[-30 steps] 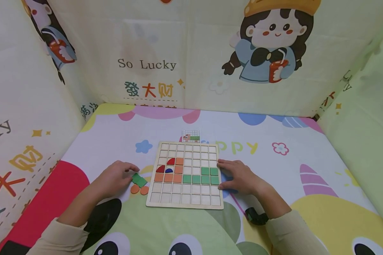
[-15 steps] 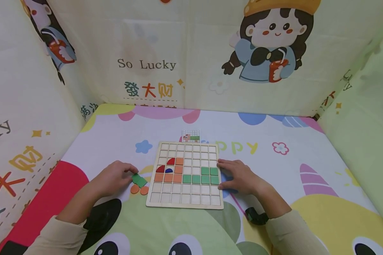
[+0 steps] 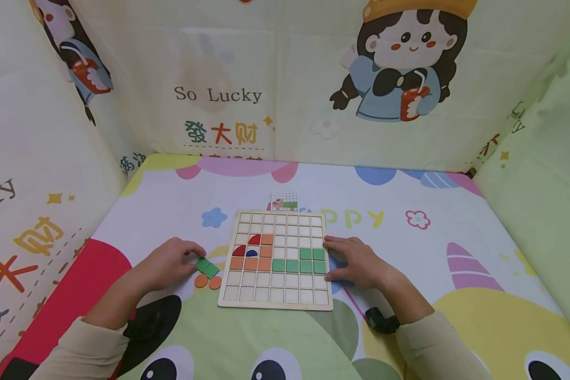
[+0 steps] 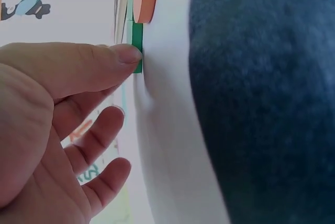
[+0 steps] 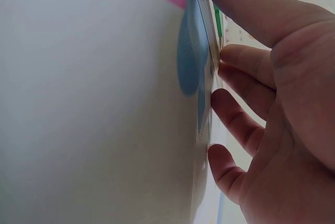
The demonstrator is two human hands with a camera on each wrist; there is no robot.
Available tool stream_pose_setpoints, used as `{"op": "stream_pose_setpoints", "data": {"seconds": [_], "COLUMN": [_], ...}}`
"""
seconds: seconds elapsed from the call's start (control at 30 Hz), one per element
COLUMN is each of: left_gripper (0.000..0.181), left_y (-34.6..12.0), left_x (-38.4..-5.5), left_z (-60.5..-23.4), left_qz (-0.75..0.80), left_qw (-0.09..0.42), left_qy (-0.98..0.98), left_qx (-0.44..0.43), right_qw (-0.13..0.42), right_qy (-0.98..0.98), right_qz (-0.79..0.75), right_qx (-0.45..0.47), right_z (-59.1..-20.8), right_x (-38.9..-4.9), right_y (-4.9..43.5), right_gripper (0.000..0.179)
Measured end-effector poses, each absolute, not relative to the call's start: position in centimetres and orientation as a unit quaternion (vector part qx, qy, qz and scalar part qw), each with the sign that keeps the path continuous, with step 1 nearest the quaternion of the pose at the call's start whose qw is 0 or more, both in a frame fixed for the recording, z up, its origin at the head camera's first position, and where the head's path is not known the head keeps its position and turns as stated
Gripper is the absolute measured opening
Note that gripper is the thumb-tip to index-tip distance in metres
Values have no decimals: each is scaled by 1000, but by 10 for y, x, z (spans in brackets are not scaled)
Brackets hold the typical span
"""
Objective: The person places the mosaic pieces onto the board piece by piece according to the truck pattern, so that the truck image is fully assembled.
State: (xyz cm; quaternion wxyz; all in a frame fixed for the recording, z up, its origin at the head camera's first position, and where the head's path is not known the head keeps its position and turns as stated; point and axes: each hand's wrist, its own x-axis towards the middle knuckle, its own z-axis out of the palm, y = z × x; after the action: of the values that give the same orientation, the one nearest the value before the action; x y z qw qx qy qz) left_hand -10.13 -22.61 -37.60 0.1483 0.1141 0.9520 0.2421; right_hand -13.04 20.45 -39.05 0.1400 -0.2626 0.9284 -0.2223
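My left hand [image 3: 168, 264] pinches a green square tile [image 4: 137, 51] between thumb and forefinger, its other fingers loosely bent. Two green squares [image 3: 208, 268] show side by side at these fingertips, left of a wooden grid board [image 3: 275, 295]. Just below them lie orange discs [image 3: 201, 281]. With thumb and fingers extended, my right hand [image 3: 361, 264] touches the board's right edge. Set in the board are several green squares [image 3: 306, 268], orange squares [image 3: 250, 263], two red quarter-round pieces [image 3: 254, 240] and a blue half-round piece [image 3: 252, 253].
A small card [image 3: 284, 201] with a printed coloured grid lies against the board's far edge. The patterned tablecloth [image 3: 389, 198] covers the table, with printed cloth walls [image 3: 285, 132] behind and at both sides. A black device [image 3: 381, 321] sits by my right wrist.
The green squares at my left fingertips have shifted slightly against each other, and now line up edge to edge. Both hands and the board stay nearly in place.
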Motion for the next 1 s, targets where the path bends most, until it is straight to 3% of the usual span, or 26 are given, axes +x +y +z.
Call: {"op": "stream_pose_setpoints", "data": {"seconds": [1.0], "left_gripper": [25], "left_y": [-226], "left_x": [-111], "left_z": [-379], "left_qz": [219], "left_qw": [131], "left_qy": [962], "left_qx": [100], "right_qw": [134], "right_qy": [927], "right_qz": [-228], "right_qx": [-268], "right_z": [-393], "right_x": [-131], "right_y": [205], "right_gripper": [80]}}
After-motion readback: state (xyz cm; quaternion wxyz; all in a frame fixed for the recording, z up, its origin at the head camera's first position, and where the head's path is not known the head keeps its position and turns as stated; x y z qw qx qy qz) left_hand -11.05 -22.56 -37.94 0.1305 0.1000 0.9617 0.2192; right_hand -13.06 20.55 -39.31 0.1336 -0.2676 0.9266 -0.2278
